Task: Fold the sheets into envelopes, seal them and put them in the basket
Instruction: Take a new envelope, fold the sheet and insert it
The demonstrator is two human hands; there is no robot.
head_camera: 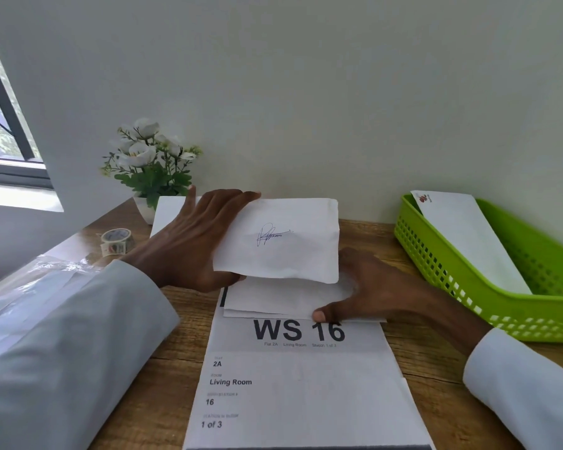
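A white sheet with a scribbled ink signature lies partly folded over at the middle of the wooden table; its upper flap is raised. My left hand grips the flap's left edge, fingers over the top corner. My right hand rests on the sheet's lower layer at the right, thumb pressing its front edge. A green plastic basket stands at the right and holds one white envelope with a red stamp mark at its far corner.
A printed label sheet reading "WS 16" lies under the folded sheet, toward me. A roll of tape sits at the left, a potted white-flower plant behind it. More white paper lies behind my left hand. The wall is close behind.
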